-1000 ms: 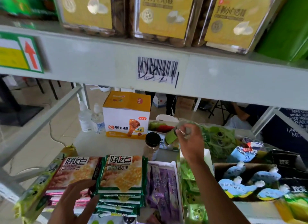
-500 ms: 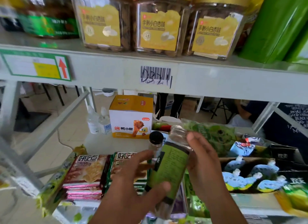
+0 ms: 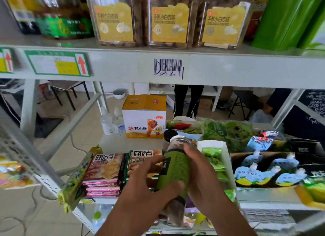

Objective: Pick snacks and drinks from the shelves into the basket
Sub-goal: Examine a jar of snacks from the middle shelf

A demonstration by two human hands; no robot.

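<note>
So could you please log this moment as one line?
phase: bottle picked | left hand: grips green-label bottle | right hand: grips bottle | basket: not in view

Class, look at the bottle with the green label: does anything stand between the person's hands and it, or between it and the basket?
Nothing separates them: the left hand and right hand both grip the bottle, held in front of the shelf. No basket is in view, so that path cannot be judged.
</note>
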